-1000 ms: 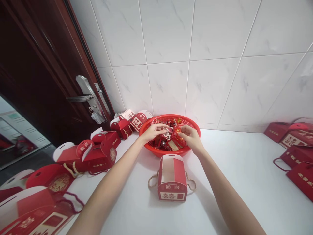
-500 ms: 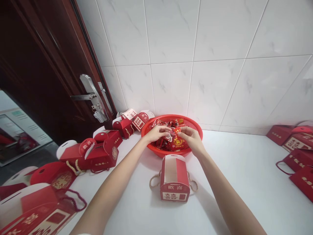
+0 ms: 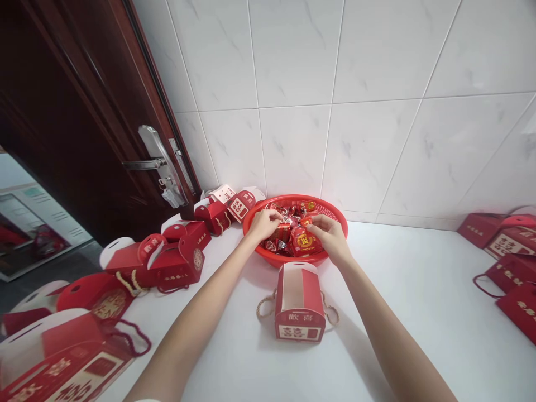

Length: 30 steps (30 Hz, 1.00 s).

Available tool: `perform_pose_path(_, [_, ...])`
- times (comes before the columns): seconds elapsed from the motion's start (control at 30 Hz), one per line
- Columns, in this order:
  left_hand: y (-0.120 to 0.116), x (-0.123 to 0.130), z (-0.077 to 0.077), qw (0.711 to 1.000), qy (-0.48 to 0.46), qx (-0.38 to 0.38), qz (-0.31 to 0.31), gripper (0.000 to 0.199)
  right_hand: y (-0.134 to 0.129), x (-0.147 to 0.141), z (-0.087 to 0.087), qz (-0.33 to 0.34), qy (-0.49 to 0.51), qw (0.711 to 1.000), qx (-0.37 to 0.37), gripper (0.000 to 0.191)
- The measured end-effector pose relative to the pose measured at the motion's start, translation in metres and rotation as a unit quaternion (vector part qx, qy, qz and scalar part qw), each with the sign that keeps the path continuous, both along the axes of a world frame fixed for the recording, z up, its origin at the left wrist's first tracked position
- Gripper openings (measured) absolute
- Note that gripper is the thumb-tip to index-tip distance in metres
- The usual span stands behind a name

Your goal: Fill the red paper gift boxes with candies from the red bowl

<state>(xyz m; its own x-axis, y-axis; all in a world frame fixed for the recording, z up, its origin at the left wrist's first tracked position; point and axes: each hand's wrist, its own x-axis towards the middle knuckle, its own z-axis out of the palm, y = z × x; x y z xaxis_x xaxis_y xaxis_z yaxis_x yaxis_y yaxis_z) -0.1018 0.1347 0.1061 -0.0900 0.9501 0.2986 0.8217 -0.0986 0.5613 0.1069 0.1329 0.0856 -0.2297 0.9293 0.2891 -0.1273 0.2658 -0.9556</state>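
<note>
A red plastic basket of wrapped candies stands against the tiled wall. Over its left part, my left hand has its fingers bent down at the candies; what they pinch, if anything, is too small to tell. My right hand pinches a small red-orange packet above the right part of the basket. In front of the basket sits a red gift box with its top open and rope handles at both sides; neither hand touches it.
Several red gift boxes line the left side of the white table, some with cord handles. More red boxes are at the right edge. A dark wooden door with a metal handle is at the left.
My left hand has shifted slightly left, away from my right hand, uncovering more candies. My right hand stays nearly in place with the small packet.
</note>
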Motion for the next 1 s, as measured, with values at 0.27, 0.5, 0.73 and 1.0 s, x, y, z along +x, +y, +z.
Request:
perform_pose_path(0.27, [0.005, 0.006, -0.009, 0.954, 0.154, -0.124, -0.223, 0.057, 0.000, 0.000, 0.000, -0.021, -0.006, 1.000, 0.014, 0.036])
perform_pose_path(0.5, [0.009, 0.005, -0.011, 0.943, 0.201, -0.153, -0.217, 0.066, -0.001, 0.000, 0.001, -0.036, -0.002, 0.999, 0.012, 0.033])
perform_pose_path(0.73, [0.004, 0.008, -0.010, 0.943, 0.192, -0.131, -0.236, 0.086, 0.000, -0.001, -0.001, -0.050, 0.013, 0.999, 0.017, 0.031])
perform_pose_path(1.0, [0.002, 0.011, -0.004, 0.942, 0.091, -0.093, -0.309, 0.050, 0.003, -0.002, -0.002, -0.061, 0.000, 0.997, 0.037, 0.031])
